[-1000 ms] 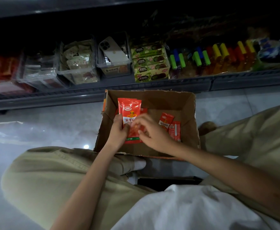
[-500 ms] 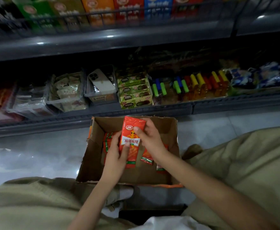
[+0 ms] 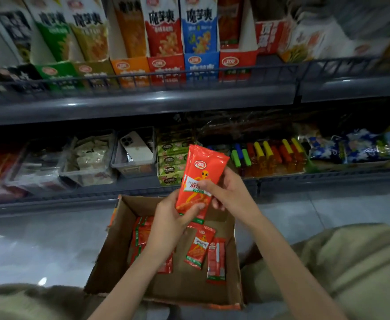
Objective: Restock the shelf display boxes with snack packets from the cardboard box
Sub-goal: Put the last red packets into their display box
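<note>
Both hands hold a small stack of red snack packets [image 3: 199, 179] above the open cardboard box [image 3: 111, 262] on the floor. My left hand [image 3: 173, 218] grips the stack's lower end, thumb across the front. My right hand [image 3: 228, 192] pinches its right edge near the middle. Several more red packets [image 3: 198, 248] lie loose on the box bottom. Tall display boxes [image 3: 166, 42] in green, orange, red and blue stand in a row on the upper shelf behind a wire rail.
The lower shelf [image 3: 143, 188] holds clear bins, a phone [image 3: 136, 148] resting in one bin, green snack boxes [image 3: 171, 162], coloured tubes [image 3: 268, 151] and blue bags. My knees flank the box on a shiny tiled floor [image 3: 39, 245].
The packet stack has risen out of the box to lower-shelf height. My view has tilted up, bringing the upper shelf's display boxes into sight.
</note>
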Available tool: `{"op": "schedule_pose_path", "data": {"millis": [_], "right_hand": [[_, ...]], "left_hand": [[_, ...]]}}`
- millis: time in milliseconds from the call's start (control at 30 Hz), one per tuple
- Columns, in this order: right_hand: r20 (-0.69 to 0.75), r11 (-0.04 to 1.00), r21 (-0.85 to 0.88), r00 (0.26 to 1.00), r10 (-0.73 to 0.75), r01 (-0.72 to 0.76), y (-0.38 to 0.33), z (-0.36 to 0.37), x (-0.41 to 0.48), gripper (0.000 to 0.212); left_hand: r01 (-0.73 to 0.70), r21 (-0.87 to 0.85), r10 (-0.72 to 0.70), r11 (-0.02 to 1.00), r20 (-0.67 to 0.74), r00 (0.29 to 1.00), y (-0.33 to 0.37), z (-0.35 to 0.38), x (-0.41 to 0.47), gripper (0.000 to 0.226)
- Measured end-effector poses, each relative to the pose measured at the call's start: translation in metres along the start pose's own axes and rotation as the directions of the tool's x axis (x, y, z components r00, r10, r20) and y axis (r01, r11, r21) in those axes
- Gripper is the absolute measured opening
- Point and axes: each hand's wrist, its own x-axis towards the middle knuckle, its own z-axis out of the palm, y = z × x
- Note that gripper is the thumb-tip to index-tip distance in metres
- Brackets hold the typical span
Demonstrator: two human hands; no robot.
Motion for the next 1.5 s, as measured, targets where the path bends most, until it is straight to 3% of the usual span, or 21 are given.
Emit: {"op": "schedule_pose_path", "data": {"millis": [267,367,467,600,700,767,900,1067,1233,1500], "right_hand": [[-0.156,0.967,0.127,0.967,-0.201,0.221,-0.081,-0.030,0.019,0.011],[-0.153,0.956,0.101,0.954,-0.258,0.275,-0.108,-0.048,0.036,0.009],[-0.180,0.910,-0.001,0.895,-0.408,0.415,-0.135,-0.066,0.056,0.013],[-0.279,0.778,-0.203,0.726,-0.628,0.595,-0.175,-0.088,0.078,0.024],[-0.325,0.702,-0.297,0.622,-0.712,0.648,-0.196,-0.106,0.096,0.021],[-0.320,0.675,-0.355,0.594,-0.738,0.647,-0.206,-0.116,0.108,0.020],[-0.288,0.682,-0.351,0.619,-0.731,0.642,-0.215,-0.124,0.136,0.021],[-0.300,0.743,-0.325,0.681,-0.668,0.585,-0.209,-0.132,0.178,0.009],[-0.301,0.783,-0.407,0.741,-0.601,0.470,-0.197,-0.141,0.222,0.017],[-0.181,0.740,-0.570,0.824,-0.537,0.357,-0.192,-0.142,0.262,0.035]], "left_hand": [[-0.295,0.102,0.294,0.950,0.033,0.955,0.071,-0.008,0.070,0.031],[-0.361,0.227,0.345,0.905,0.108,0.932,0.095,-0.014,0.106,0.056],[-0.458,0.616,0.550,0.641,0.048,0.834,0.115,-0.015,0.145,0.066],[-0.523,0.664,0.671,0.534,0.044,0.740,0.128,-0.010,0.194,0.050],[-0.502,0.787,0.766,0.358,0.060,0.640,0.125,-0.002,0.229,0.043],[-0.479,0.844,0.759,0.242,0.143,0.635,0.118,0.004,0.246,0.042],[-0.435,0.894,0.748,0.109,0.214,0.628,0.100,0.012,0.258,0.041],[-0.435,0.896,0.792,0.091,0.199,0.577,0.094,0.015,0.261,0.040],[-0.430,0.899,0.805,0.085,0.192,0.561,0.091,0.016,0.265,0.041],[-0.423,0.900,0.789,0.106,0.183,0.587,0.090,0.017,0.267,0.043]]}}
